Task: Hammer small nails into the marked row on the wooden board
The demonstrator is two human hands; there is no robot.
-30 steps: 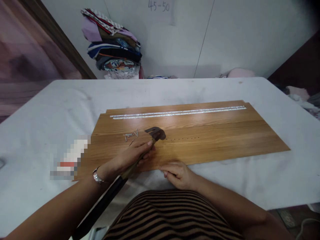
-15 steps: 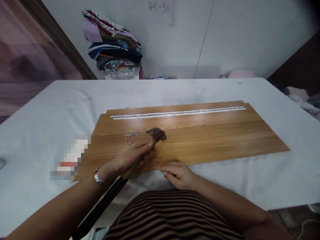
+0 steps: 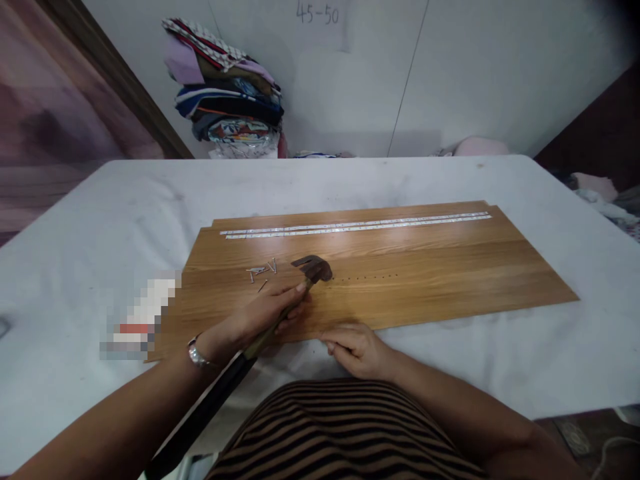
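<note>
A claw hammer (image 3: 260, 341) lies slantwise in my left hand (image 3: 273, 308), which is closed around its handle just below the dark metal head. The black grip runs back along my forearm toward my body. Below the hammer is a wood-grain board (image 3: 450, 267), with a row of small dark dots (image 3: 365, 277) leading right from the hammer head. Several loose nails (image 3: 260, 270) rest on the board left of the head. My right hand (image 3: 357, 348) rests at the board's near edge, its fingers curled together and nothing visible in them.
Two white marked strips (image 3: 350, 227) run along the far part of the board. A white-covered table (image 3: 325, 183) supports it. At left is a blurred-out item (image 3: 150, 310). Folded clothes (image 3: 230, 93) are stacked behind the table's far edge, against the wall.
</note>
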